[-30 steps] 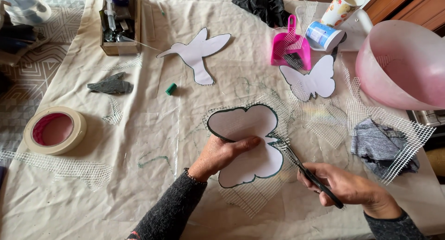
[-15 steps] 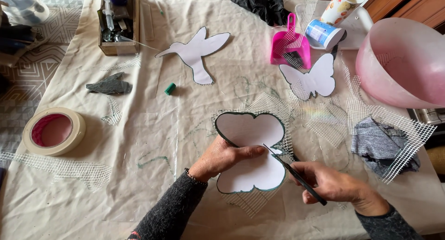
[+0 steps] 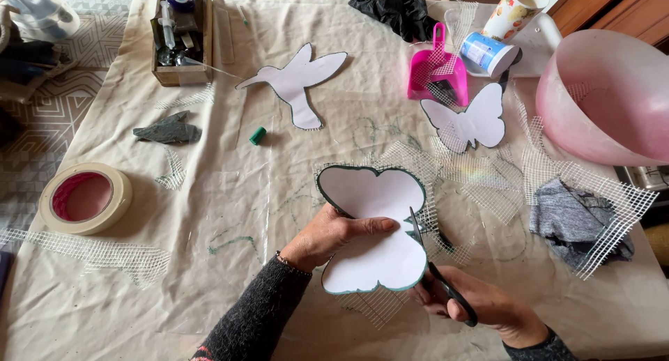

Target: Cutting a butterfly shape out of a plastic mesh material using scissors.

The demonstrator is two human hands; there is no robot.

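A white paper butterfly (image 3: pixel 369 194) with a dark green outline lies on white mesh (image 3: pixel 411 159) at the middle of the table. My left hand (image 3: pixel 334 235) holds the butterfly, thumb pressed on its waist. My right hand (image 3: pixel 481 309) grips black-handled scissors (image 3: pixel 435 270). Their blades point up into the notch on the butterfly's right side, at the mesh along its edge.
A second paper butterfly (image 3: pixel 470 120) and a paper bird (image 3: pixel 296 79) lie farther back. A pink dustpan (image 3: pixel 439 72), a pink bowl (image 3: pixel 613 96), a tape roll (image 3: pixel 87 197), a wooden box (image 3: pixel 181 37), grey cloth (image 3: pixel 575 218) and mesh scraps (image 3: pixel 90 253) surround them.
My left hand has turned the butterfly clockwise so it stands more upright. The scissors have moved along its right edge into the notch, and my right hand has come closer.
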